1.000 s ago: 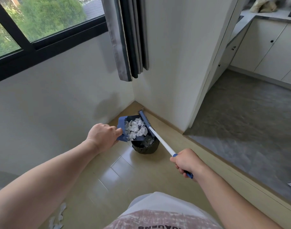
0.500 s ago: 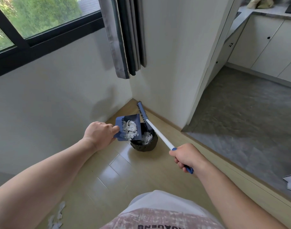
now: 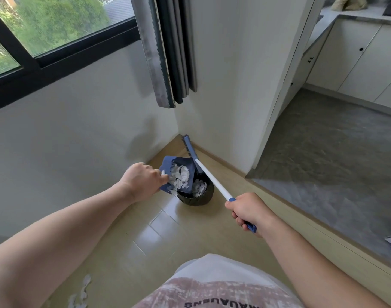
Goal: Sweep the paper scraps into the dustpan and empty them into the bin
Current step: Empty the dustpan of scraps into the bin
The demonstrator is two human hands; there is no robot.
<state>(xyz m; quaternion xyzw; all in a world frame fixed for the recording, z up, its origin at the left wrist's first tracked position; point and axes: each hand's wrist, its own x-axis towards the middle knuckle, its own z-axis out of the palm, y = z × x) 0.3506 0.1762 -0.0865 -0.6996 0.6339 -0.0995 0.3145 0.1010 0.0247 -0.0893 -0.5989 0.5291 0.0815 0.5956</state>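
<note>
The left hand (image 3: 143,182) gripped one blue dustpan (image 3: 167,166), tipped over one black bin (image 3: 199,200). The right hand (image 3: 249,213) gripped one broom (image 3: 209,175). Paper scraps (image 3: 182,176) were too many to count.

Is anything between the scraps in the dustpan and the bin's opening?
Nothing visible. The dustpan tilts over the open bin, where some scraps already lie. The broom handle crosses above the bin's right side, beside the pan, not under its lip.
</note>
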